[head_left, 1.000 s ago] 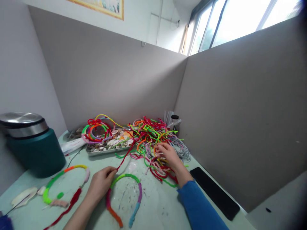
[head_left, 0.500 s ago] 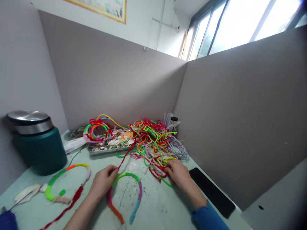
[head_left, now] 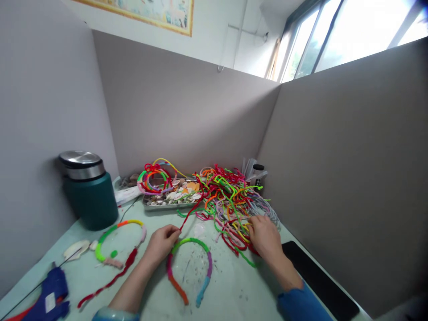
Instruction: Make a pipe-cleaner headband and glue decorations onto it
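Note:
My left hand [head_left: 162, 242] is closed in a pinch on a red fuzzy wire [head_left: 191, 212], right at the top of a multicoloured wrapped headband [head_left: 190, 268] lying on the pale green table. The red wire runs up and right into a big tangle of coloured fuzzy wires [head_left: 230, 198]. My right hand [head_left: 265, 237] reaches into the near right side of that tangle with its fingers curled among the strands. What it grips I cannot make out.
A second wrapped headband [head_left: 117, 229] lies at the left beside a loose red wire [head_left: 110, 281]. A metal tray [head_left: 167, 205] of shells and headbands stands at the back. Also here: a green steel-lidded canister [head_left: 88, 191], a blue glue gun [head_left: 47, 301], a black phone [head_left: 319, 278], grey partition walls.
My right hand drew back from deeper in the tangle to its near edge. My left hand stayed pinched on the red wire. The view swung left, bringing the glue gun in.

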Demonstrator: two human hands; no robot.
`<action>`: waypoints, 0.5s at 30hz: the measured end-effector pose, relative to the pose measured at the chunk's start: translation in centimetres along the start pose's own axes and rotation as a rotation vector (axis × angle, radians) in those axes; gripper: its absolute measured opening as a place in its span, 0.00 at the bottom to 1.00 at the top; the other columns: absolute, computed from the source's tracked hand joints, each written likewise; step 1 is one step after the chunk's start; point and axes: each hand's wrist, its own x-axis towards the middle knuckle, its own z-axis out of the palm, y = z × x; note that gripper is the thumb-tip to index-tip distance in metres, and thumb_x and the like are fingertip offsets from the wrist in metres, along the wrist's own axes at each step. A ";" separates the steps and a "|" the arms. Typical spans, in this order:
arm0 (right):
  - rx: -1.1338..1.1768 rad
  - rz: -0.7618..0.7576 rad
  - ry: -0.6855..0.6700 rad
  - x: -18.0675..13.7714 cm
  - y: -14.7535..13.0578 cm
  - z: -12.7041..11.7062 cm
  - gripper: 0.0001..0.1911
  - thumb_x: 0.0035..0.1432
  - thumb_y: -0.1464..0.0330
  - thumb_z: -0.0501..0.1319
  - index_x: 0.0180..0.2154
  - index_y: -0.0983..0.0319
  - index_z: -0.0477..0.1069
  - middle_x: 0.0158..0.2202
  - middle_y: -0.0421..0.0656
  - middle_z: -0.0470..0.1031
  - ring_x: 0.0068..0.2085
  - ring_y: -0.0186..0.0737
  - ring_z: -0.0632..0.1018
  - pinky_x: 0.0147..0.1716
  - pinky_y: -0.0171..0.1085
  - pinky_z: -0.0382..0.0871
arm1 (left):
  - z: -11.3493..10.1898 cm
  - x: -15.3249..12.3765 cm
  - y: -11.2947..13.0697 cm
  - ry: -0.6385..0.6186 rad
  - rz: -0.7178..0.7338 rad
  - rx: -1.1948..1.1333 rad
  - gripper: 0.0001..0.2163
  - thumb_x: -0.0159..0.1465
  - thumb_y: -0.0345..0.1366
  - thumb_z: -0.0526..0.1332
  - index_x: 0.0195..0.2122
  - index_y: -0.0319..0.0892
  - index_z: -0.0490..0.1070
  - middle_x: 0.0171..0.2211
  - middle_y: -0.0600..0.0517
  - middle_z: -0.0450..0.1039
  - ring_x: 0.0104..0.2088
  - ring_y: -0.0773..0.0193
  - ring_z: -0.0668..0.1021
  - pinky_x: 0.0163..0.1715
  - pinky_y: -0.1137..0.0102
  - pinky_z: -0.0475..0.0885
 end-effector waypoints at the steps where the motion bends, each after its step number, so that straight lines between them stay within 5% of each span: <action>1: 0.003 -0.048 -0.041 0.0 -0.4 0.2 0.10 0.59 0.68 0.52 0.36 0.62 0.72 0.39 0.51 0.74 0.44 0.49 0.71 0.39 0.39 0.58 | 0.0 0.0 0.0 -0.004 -0.015 -0.033 0.12 0.50 0.44 0.61 0.24 0.40 0.71 0.17 0.55 0.69 0.17 0.68 0.67 0.18 0.74 0.57; 8: 0.001 -0.149 -0.158 0.3 -2.4 2.0 0.10 0.58 0.70 0.53 0.41 0.64 0.69 0.38 0.52 0.75 0.40 0.48 0.74 0.33 0.37 0.58 | -0.1 0.0 -0.2 -0.020 -0.071 -0.172 0.13 0.51 0.44 0.61 0.26 0.37 0.69 0.21 0.54 0.71 0.12 0.75 0.61 0.13 0.76 0.53; 15: 0.207 -0.185 -0.342 2.2 0.1 0.1 0.16 0.50 0.67 0.58 0.43 0.62 0.68 0.37 0.47 0.76 0.36 0.44 0.75 0.31 0.34 0.59 | -0.5 -0.2 0.0 -0.011 -0.106 -0.315 0.14 0.51 0.43 0.63 0.31 0.37 0.69 0.25 0.52 0.73 0.12 0.77 0.60 0.12 0.76 0.54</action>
